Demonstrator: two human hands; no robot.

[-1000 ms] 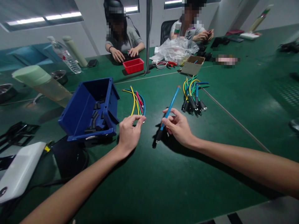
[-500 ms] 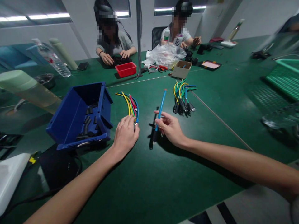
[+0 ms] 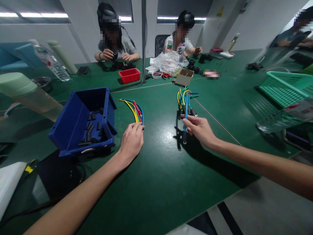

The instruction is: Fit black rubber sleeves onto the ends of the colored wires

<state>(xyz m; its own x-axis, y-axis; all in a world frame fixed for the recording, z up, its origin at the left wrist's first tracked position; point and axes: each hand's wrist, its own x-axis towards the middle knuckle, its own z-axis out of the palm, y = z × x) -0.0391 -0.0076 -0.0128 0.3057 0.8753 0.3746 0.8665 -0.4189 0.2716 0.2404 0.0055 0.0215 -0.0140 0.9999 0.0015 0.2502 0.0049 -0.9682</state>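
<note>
My right hand (image 3: 199,129) pinches a blue cable (image 3: 186,112) between thumb and fingers. The cable stands nearly upright in view, with a black sleeve and a metal lug at its lower end. Just behind it lies a pile of cables (image 3: 181,98), yellow, green and blue, several with black sleeves. To the left, my left hand (image 3: 132,138) rests on the near ends of a small bundle of yellow, red, green and blue cables (image 3: 133,109). Its fingers are closed together over those ends, which are mostly hidden.
A blue bin (image 3: 70,125) holding black sleeves (image 3: 89,130) stands left of my left hand. Farther back are a red tray (image 3: 129,75), a small cardboard box (image 3: 184,78) and a metal post (image 3: 143,42). A green basket (image 3: 281,85) is at right. Co-workers sit across the table.
My right hand has carried the blue cable rightward to the pile's near side. My left hand has stayed at the bundle with little movement. The view has turned slightly right.
</note>
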